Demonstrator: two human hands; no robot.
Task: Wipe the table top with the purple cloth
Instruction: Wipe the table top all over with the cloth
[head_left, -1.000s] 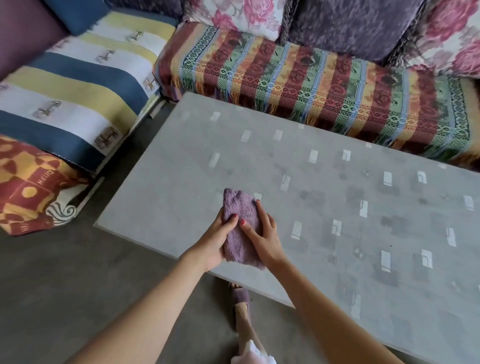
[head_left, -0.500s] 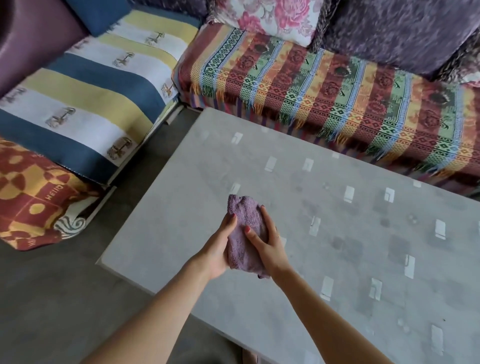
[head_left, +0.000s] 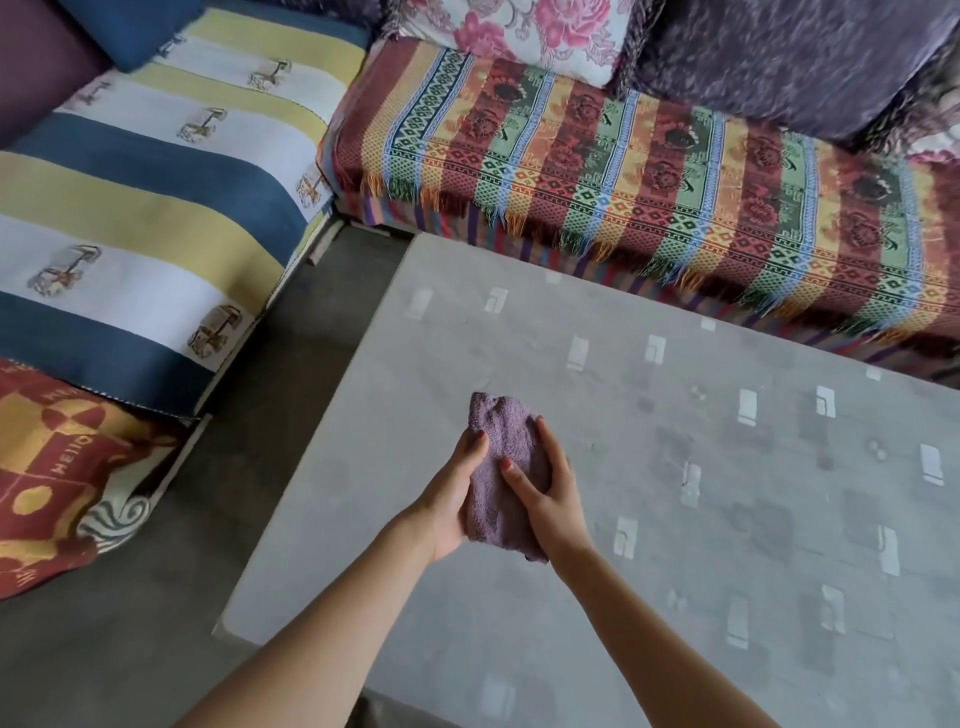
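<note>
A folded purple cloth (head_left: 501, 457) is held between both hands above the left part of the grey table top (head_left: 701, 519). My left hand (head_left: 452, 499) grips its left side, thumb on top. My right hand (head_left: 545, 488) holds the right side with fingers wrapped round the cloth. Whether the cloth touches the table top I cannot tell. The table top is pale grey with small white rectangular marks.
A seat with a striped multicoloured fringed throw (head_left: 649, 171) runs along the table's far edge. To the left is a seat with a blue, yellow and white striped cover (head_left: 145, 208). A red and yellow blanket (head_left: 57, 467) lies at the lower left. Grey floor (head_left: 130, 649) lies between.
The view has shifted forward and left, so the table's left corner sits nearer the middle. Both hands keep hold of the cloth, which has bunched up slightly between them.
</note>
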